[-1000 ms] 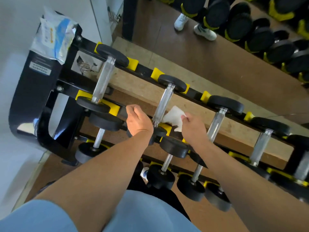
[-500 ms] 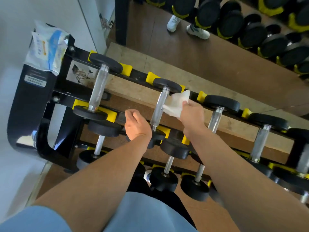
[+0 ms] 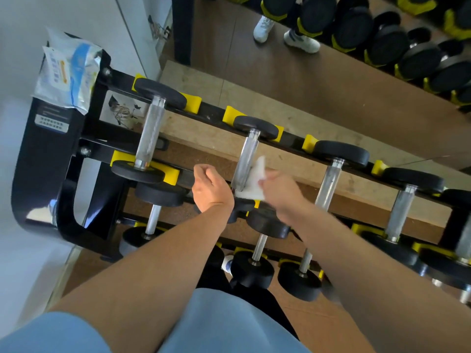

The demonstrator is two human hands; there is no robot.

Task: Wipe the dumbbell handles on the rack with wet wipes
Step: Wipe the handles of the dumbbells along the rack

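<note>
Wipe (image 3: 252, 180) between right-hand fingers (image 3: 271, 178) and dumbbell handle (image 3: 246, 161).

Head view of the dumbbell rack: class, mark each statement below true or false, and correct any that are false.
1. The right hand holds a white wipe against the second dumbbell handle on the top row. True.
2. The left hand holds a second wipe. False: it holds no wipe.
3. The wipes packet lies on the floor. False: it sits atop the rack's end frame.
4. A mirror shows white shoes. True.
</note>
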